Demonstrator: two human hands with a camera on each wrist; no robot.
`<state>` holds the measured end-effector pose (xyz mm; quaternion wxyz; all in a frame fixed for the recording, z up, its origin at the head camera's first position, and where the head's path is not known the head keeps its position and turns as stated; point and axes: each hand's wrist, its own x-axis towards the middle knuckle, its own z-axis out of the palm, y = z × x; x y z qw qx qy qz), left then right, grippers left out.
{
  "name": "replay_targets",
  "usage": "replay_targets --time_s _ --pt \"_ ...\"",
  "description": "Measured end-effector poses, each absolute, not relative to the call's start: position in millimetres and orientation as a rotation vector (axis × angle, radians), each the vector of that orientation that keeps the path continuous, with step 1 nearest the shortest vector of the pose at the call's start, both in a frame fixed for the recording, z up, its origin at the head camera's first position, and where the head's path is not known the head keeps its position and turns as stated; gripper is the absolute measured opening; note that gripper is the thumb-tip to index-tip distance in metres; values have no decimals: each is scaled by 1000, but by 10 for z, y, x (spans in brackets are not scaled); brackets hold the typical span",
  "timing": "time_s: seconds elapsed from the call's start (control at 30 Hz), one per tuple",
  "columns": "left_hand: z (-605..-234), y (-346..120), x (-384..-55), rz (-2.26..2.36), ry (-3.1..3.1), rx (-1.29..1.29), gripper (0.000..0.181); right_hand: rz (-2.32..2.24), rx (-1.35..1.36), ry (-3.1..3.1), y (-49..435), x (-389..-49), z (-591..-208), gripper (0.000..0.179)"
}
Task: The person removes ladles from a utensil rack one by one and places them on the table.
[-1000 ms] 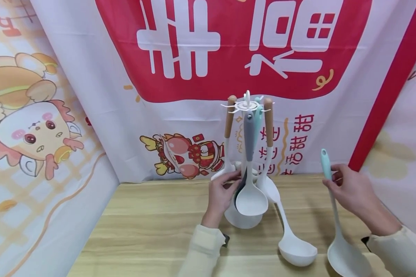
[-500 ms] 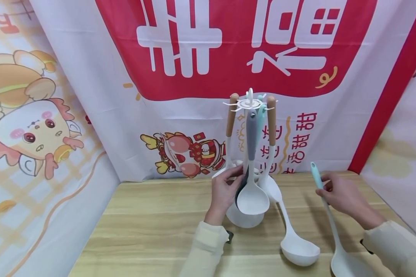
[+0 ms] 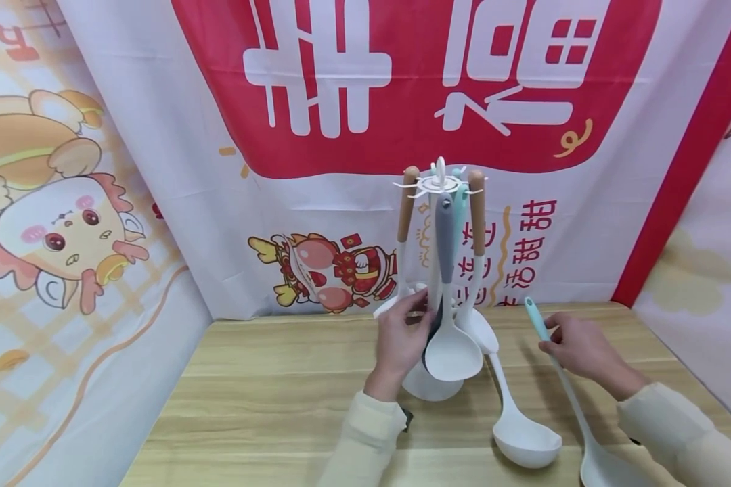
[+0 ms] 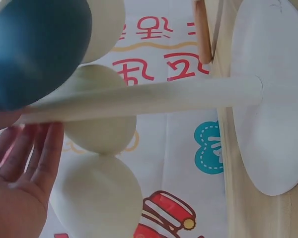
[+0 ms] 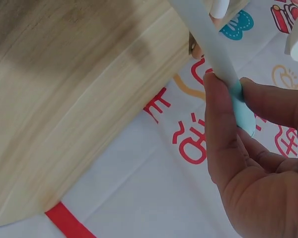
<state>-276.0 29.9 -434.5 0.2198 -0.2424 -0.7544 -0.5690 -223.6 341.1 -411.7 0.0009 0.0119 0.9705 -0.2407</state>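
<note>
Pinching the mint-handled ladle (image 5: 205, 39) near its handle end with the right fingers (image 5: 221, 119), running lengthwise from them to the bowl (image 3: 606, 468), below and right in the head view. Gripping the rack post (image 4: 188, 92) with the left fingers (image 4: 48, 153), well leftward of the right ones, beneath the hooked top (image 3: 441, 182).

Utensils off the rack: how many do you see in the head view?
2: a teal-handled utensil in the right hand, and a white ladle lying on the table, handle partly hidden. Others could be hidden behind the rack.
</note>
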Motion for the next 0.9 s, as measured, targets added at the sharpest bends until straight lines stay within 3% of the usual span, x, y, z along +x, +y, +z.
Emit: replay_targets --time_s 0.43,0.9 --pt "-4399 509 -2645 -1211 -2000 -556 35 -736 68 2990 3348 -2291 -4146 44" --pt "-4421 594 -2587 -942 -1953 -469 34 -693 18 2937 3380 -2609 -4325 36"
